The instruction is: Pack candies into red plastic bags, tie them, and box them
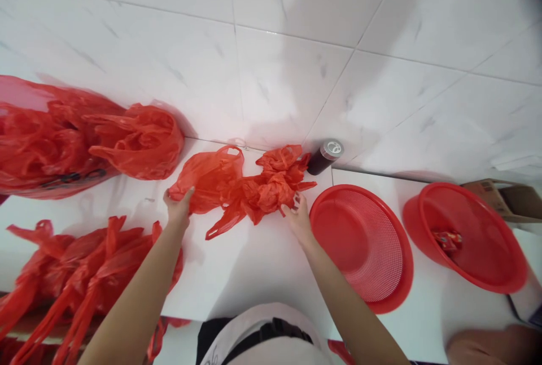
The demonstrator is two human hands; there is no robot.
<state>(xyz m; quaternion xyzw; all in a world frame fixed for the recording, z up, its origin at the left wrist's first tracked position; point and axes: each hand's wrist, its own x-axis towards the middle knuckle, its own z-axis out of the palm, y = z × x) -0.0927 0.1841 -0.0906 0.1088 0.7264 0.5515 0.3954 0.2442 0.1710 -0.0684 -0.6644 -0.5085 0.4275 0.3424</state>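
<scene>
A flattened red plastic bag (pixel 207 176) lies on the white table, its loop handle toward the wall. My left hand (pixel 178 207) grips its left edge, thumb on one side and fingers on the other. Right of this bag, and partly over it, is a heap of crumpled red plastic bags (pixel 273 190). At the heap's right edge my right hand (pixel 298 218) has its curled fingers and thumb on a bit of the thin plastic. Exactly where one bag ends and another begins is hard to make out.
A dark can (pixel 324 157) stands by the tiled wall. To the right are a red mesh basket (pixel 359 235), a red basin (pixel 478 240) with a small red packet (pixel 449 240) inside, and a cardboard box (pixel 486 195). Filled red bags (pixel 139 144) crowd the left side.
</scene>
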